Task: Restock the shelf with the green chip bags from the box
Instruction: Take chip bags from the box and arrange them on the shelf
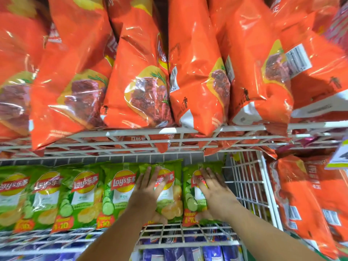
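The left hand (148,193) is laid flat on the front of a green Lay's cucumber chip bag (170,193), fingers straight and spread toward its top edge, thumb tucked near the bottom corner; nothing is clamped. The right hand (214,193) is pressed the same way on the neighbouring, rightmost green bag (194,196), fingers straight, thumb low at the bag's bottom edge. Both bags stand upright in the white wire shelf (188,233), long axes running away from the wrists, up toward the fingertips.

The relation that matters lies just beyond the right hand: an open stretch of wire basket (246,185) is seen to the outer side of the rightmost bag, and it is judged to be where further green bags would go. The right hand is the nearer one to it. The box is not in view.

Toward the left hand's outer side, four more green bags are counted, the nearest (120,193) touching the pressed bag, so six green bags show in the row. Above the fingertips, large orange Lay's bags (135,81) fill the upper tier, at least six fronts visible. Below the wrists, purple-blue bags (188,253) lie, too hidden to count. More orange bags (308,200) hang beyond the basket's side wall.
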The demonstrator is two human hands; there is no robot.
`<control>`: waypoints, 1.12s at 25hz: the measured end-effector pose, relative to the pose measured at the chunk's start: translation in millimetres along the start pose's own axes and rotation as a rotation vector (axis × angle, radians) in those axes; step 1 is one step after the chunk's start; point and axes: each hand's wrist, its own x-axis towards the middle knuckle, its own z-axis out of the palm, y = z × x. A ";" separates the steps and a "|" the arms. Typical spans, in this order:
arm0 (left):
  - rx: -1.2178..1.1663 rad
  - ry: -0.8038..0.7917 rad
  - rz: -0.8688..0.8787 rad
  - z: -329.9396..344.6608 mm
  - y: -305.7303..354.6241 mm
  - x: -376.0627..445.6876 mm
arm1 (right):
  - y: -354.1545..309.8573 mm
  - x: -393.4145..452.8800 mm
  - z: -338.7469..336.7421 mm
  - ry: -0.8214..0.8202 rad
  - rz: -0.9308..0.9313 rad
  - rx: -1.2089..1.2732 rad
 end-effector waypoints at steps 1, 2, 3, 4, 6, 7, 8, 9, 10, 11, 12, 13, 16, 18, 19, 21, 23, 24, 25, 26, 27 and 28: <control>-0.012 0.038 -0.022 -4.8 2.3 -4.0 | -2.0 -3.2 -5.3 -0.004 0.005 0.027; -0.039 0.045 -0.044 -9.3 4.5 -9.5 | -6.0 -9.3 -11.9 -0.006 0.019 0.087; -0.080 0.034 -0.060 -14.3 7.0 -17.9 | -11.3 -16.9 -18.3 -0.011 0.045 0.171; -0.129 0.025 -0.070 -18.9 9.5 -26.7 | -17.8 -25.4 -23.7 -0.017 0.068 0.266; -0.247 0.002 -0.112 -28.2 15.3 -50.3 | -35.3 -48.4 -30.8 0.003 0.091 0.388; -0.295 -0.003 -0.131 -32.0 18.1 -62.5 | -43.7 -60.6 -32.4 0.028 0.097 0.406; -0.320 -0.003 -0.137 -36.6 21.1 -75.8 | -53.7 -74.3 -34.6 0.044 0.104 0.415; -0.329 -0.008 -0.136 -41.1 24.5 -89.7 | -63.2 -87.6 -36.5 0.061 0.112 0.425; -0.336 -0.004 -0.130 -45.4 28.3 -106.8 | -74.6 -103.5 -37.4 0.084 0.118 0.435; -0.338 0.019 -0.127 -47.9 32.3 -122.6 | -84.9 -118.0 -36.2 0.122 0.119 0.442; -0.333 0.064 -0.121 -47.7 35.4 -137.1 | -95.2 -133.7 -33.2 0.165 0.112 0.439; -0.315 0.124 -0.104 -45.6 38.6 -153.6 | -107.3 -151.1 -28.2 0.201 0.102 0.430; -0.242 0.241 -0.020 -22.6 49.2 -207.5 | -149.6 -199.8 -0.3 0.200 0.072 0.418; -0.264 0.197 0.027 4.5 56.3 -241.3 | -174.4 -225.2 28.4 0.123 0.081 0.437; -0.289 0.153 0.034 20.6 59.2 -256.0 | -184.6 -234.5 43.0 0.106 0.077 0.432; -0.334 0.026 0.006 55.3 65.2 -285.2 | -204.9 -251.0 78.8 0.066 0.090 0.420; -0.344 -0.112 -0.026 89.0 68.9 -309.7 | -219.0 -262.7 111.7 -0.043 0.124 0.410; -0.347 -0.159 -0.035 104.5 70.8 -318.7 | -223.1 -265.9 126.9 -0.090 0.144 0.399; -0.350 -0.197 -0.055 122.3 72.8 -327.6 | -227.1 -268.3 146.0 -0.131 0.154 0.385; -0.343 -0.230 -0.080 137.5 74.9 -335.4 | -230.1 -270.4 163.7 -0.165 0.154 0.373; -0.328 -0.265 -0.097 152.4 77.6 -342.8 | -231.7 -272.7 183.1 -0.188 0.150 0.365; -0.319 -0.298 -0.115 168.0 80.8 -350.7 | -233.5 -275.8 202.2 -0.226 0.161 0.354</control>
